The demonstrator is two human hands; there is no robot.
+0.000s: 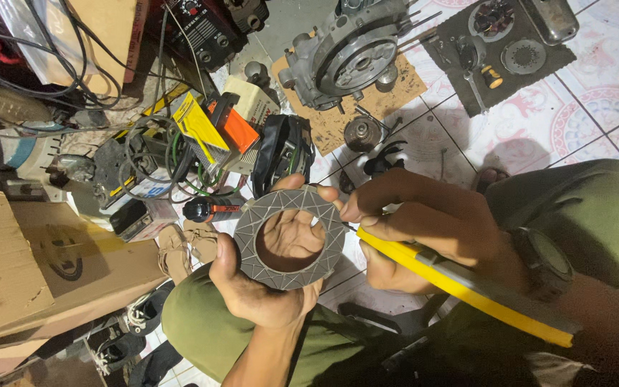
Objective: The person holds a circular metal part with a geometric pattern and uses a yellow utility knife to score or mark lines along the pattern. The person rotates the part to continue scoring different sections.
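The floor (539,122) is made of tiles with pink patterns, and lots of stuff lies on it. At the top sits a big grey engine case (349,57) on a brown board (338,118). On the left is a big cardboard box (30,265), with a messy pile of wires (145,154) above it.

The left hand (259,287) holds a flat grey ring (289,238) up in front of the knees, thumb on one side and fingers curled through the hole. The right hand (424,229) is closed around a yellow tool (460,283), and its tip touches the ring's edge.

I think the tip could slip off and poke the left fingers, because they are so close. The ring could also drop if the push is too hard.

The tool's tip is too small to see well. The right hand's lower fingers are hidden, and the dark things in the wire pile are hard to name.
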